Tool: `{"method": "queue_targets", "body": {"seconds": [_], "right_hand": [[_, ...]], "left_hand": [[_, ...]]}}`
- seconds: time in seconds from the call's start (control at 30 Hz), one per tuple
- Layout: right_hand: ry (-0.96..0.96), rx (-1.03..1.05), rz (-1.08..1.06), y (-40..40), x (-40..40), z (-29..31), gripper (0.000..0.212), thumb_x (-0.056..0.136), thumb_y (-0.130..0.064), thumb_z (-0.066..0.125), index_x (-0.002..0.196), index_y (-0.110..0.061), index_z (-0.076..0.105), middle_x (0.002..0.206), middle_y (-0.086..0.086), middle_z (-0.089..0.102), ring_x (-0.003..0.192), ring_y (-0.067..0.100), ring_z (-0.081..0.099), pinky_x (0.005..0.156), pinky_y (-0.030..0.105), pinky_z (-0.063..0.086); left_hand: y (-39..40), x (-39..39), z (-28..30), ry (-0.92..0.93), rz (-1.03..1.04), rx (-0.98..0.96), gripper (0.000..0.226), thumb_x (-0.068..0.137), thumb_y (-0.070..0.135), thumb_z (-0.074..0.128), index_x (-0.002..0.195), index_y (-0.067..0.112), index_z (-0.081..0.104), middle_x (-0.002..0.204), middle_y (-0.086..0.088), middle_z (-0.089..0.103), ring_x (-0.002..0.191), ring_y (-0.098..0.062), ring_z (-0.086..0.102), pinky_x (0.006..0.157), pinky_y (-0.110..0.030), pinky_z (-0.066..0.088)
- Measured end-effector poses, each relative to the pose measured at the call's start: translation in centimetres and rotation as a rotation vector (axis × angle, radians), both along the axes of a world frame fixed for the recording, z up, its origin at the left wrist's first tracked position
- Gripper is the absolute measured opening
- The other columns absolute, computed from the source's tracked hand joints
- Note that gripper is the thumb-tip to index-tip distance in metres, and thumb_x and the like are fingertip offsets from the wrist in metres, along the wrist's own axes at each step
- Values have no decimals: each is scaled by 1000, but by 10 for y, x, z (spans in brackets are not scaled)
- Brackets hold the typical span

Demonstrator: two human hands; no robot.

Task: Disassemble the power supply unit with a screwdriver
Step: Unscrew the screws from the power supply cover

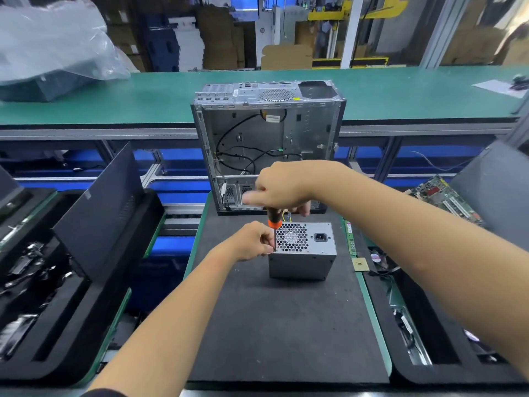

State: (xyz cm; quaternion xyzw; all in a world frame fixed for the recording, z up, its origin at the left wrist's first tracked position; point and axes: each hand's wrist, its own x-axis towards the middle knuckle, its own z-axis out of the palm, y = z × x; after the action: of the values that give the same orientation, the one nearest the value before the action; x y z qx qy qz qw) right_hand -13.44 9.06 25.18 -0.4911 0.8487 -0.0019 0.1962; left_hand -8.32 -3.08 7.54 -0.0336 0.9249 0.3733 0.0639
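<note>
A grey metal power supply unit [303, 255] stands on the black mat [280, 325], its honeycomb fan grille and power socket facing up. A screwdriver [274, 222] with a black and orange handle stands upright, its tip at the unit's top left corner. My right hand [282, 187] is closed on top of the handle. My left hand [253, 242] pinches the thin metal shaft just above the tip, touching the unit's left edge. Yellow and blue wires show behind the unit.
An open, mostly stripped computer case [266, 144] stands just behind the unit at the mat's far edge. Black bins with parts [43, 282] sit at the left and a bin [429, 325] at the right. A circuit board [446, 199] lies at the right. A green conveyor [143, 96] runs behind.
</note>
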Motion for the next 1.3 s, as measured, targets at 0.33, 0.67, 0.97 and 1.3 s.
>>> {"method": "queue_targets", "body": {"seconds": [0.33, 0.67, 0.97, 1.3], "right_hand": [[99, 82, 129, 7, -5, 7, 23, 82, -18, 63, 100, -12, 48, 82, -1, 55, 63, 19, 58, 55, 29, 42], [136, -22, 242, 5, -11, 6, 22, 77, -21, 71, 91, -16, 54, 80, -8, 53, 70, 8, 51, 56, 27, 39], [65, 45, -63, 0, -16, -1, 45, 97, -48, 39, 87, -6, 52, 68, 13, 66, 42, 25, 66, 48, 26, 47], [92, -20, 216, 0, -15, 3, 17, 80, -13, 64, 94, -14, 55, 80, -7, 56, 67, 10, 50, 55, 26, 37]], "left_hand": [[-1, -10, -1, -61, -4, -53, 25, 80, -3, 66, 65, 16, 60, 64, -2, 62, 57, -10, 57, 65, -26, 50], [3, -16, -3, -108, 4, -101, 9, 80, -3, 58, 78, 0, 66, 62, 4, 58, 56, -5, 53, 63, -23, 48], [7, -11, -4, -66, 24, -113, 6, 80, -4, 58, 77, 0, 62, 73, 1, 56, 67, -11, 52, 70, -28, 48], [11, -14, -4, -100, 39, -87, 11, 76, -9, 49, 79, -5, 59, 67, 2, 51, 64, -13, 47, 66, -29, 44]]}}
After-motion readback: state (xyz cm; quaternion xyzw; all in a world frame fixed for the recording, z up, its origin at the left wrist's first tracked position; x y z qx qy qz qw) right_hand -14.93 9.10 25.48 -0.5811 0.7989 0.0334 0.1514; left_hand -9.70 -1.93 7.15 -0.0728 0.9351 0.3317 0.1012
